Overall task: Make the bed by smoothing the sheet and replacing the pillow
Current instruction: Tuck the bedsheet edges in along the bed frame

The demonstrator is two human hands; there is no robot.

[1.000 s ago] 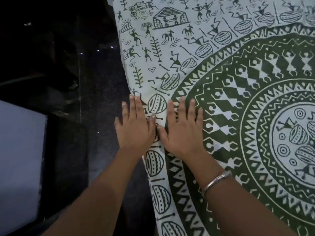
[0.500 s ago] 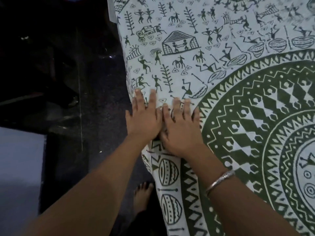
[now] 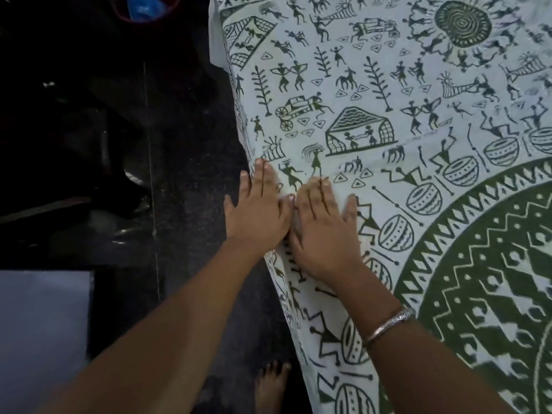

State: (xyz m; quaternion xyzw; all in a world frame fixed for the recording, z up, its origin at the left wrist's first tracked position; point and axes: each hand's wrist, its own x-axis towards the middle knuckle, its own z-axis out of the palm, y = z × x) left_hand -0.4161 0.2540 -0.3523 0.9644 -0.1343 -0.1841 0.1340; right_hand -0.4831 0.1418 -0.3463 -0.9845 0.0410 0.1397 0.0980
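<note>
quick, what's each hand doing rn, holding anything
Left hand: open, fingers straight, pressing the bedsheet at its edge, holding nothing.
Right hand: open, flat on the bedsheet, holding nothing.

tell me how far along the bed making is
Done: the sheet is spread out and lies flat around the round green pattern. In hand: the left hand and right hand press flat, side by side, on the sheet near its edge. Left: a crease runs just beyond the fingertips, and no pillow is in view, so replacing it looks not yet done.
</note>
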